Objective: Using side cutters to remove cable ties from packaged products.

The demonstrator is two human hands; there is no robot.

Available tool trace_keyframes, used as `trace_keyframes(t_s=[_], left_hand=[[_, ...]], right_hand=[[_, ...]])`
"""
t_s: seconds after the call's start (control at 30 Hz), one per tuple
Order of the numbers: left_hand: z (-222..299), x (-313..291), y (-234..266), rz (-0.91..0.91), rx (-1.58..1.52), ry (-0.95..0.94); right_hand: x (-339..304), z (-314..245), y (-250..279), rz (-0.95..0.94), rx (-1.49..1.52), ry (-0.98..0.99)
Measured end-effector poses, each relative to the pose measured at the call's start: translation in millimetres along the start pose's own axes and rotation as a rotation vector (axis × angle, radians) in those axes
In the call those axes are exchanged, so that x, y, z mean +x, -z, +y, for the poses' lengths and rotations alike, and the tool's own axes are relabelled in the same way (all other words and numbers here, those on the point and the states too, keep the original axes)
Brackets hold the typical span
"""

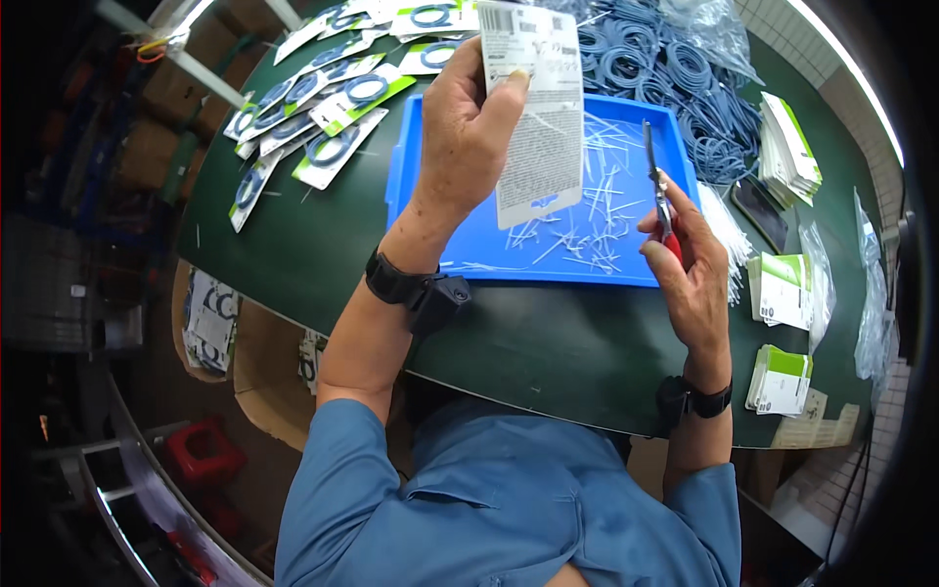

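My left hand [465,137] is closed on a white packaging card [541,161], thumb across its printed side. The card is held up over a blue plastic tray [404,168], its hang hole at the lower end. Whatever is on the card's other side is hidden. In my right hand [699,262] is a pair of red-handled cutters [658,186], with the dark, narrow jaws pointing up and away from me. The cutters are over the tray's right side, apart from the card. Many thin white strips [599,230], like cable-tie offcuts, lie scattered in the tray.
Cards with blue cable coils [337,137] overlap at the left. Loose blue coils [636,64] are heaped behind the tray. At the right are white ties [722,230], a phone [759,213], card stacks [785,289] and clear bags [871,293]. Cardboard boxes [269,391] stand below the table edge.
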State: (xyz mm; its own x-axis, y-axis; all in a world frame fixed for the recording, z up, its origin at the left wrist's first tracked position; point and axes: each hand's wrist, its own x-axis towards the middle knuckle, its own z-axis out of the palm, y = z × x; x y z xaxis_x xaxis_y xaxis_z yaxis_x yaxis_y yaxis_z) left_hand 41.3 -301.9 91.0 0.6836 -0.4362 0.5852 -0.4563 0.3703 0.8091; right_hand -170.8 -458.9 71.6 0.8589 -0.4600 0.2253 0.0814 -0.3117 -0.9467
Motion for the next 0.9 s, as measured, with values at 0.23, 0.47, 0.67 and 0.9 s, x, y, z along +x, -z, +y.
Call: trace_keyframes(t_s=[0.23, 0.47, 0.67, 0.9], left_hand=[[-16.4, -24.0, -12.3, 0.005, -0.288, 0.362], [-13.1, -36.9, -21.3, -0.016, -0.337, 0.473], [-17.0, -39.5, -20.1, 0.147, -0.343, 0.405], [-16.2, -51.1, -32.6, 0.182, -0.273, 0.328]], right_hand=[[-10.9, 20.0, 10.8, -0.065, -0.294, 0.16], [-7.4, 33.0, 5.1, 0.039, -0.469, 0.245], [-7.3, 28.1, 1.7, -0.002, -0.37, 0.258], [-10.7, 30.5, -7.4, 0.036, -0.494, 0.195]])
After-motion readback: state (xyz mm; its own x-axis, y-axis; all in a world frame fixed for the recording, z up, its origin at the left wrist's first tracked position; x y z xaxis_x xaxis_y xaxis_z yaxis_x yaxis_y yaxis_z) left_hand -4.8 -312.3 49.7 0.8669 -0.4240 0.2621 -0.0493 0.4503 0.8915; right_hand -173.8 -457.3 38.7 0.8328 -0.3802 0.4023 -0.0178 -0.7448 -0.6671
